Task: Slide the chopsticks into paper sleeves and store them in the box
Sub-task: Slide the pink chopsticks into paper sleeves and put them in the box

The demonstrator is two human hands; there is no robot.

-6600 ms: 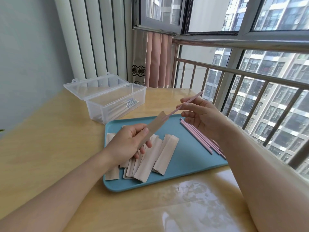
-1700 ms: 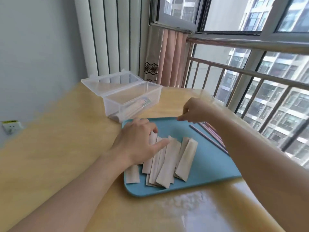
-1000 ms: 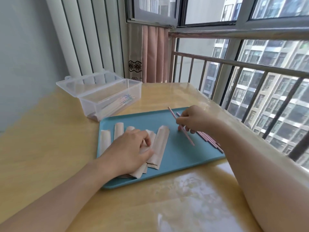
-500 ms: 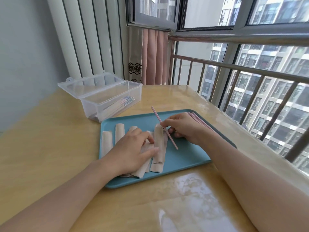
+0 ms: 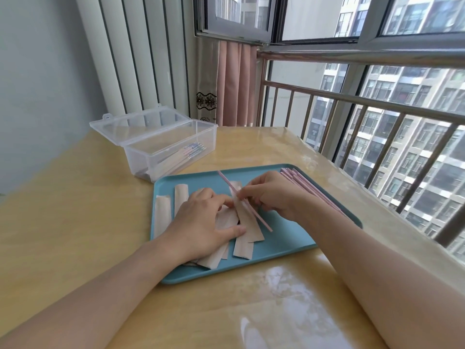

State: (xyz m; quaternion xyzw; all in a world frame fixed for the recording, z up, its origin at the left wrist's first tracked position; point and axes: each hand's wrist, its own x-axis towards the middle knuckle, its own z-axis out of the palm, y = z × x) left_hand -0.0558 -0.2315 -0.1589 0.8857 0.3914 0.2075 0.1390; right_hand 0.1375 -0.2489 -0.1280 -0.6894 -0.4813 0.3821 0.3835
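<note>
My right hand (image 5: pixel 273 195) pinches a pair of pink chopsticks (image 5: pixel 245 205) between thumb and fingertips, holding them at a slant over the blue tray (image 5: pixel 289 238), their far tip pointing toward the box and their near tip low above the tray floor. They cross the top of one paper sleeve (image 5: pixel 247 224), which lies lengthwise under them. My left hand (image 5: pixel 201 222) rests on the loose heap of paper sleeves (image 5: pixel 214 258) on the left half of the tray; its fingers are curled at the upper end of that one sleeve and its thumb lies stretched along the sleeve's side. I cannot tell whether the fingers actually grip the paper or only press it. Two more sleeves (image 5: pixel 163 212) lie flat and side by side near the tray's left rim, apart from the heap. The remaining pink chopsticks (image 5: pixel 309 187) lie bunched along the tray's right edge, partly hidden behind my right wrist. The clear plastic box (image 5: pixel 171 144) stands open on the wooden surface (image 5: pixel 75 222) beyond the tray's far left corner, its lid tipped back, with a few sleeved chopsticks (image 5: pixel 181 156) lying inside.
</note>
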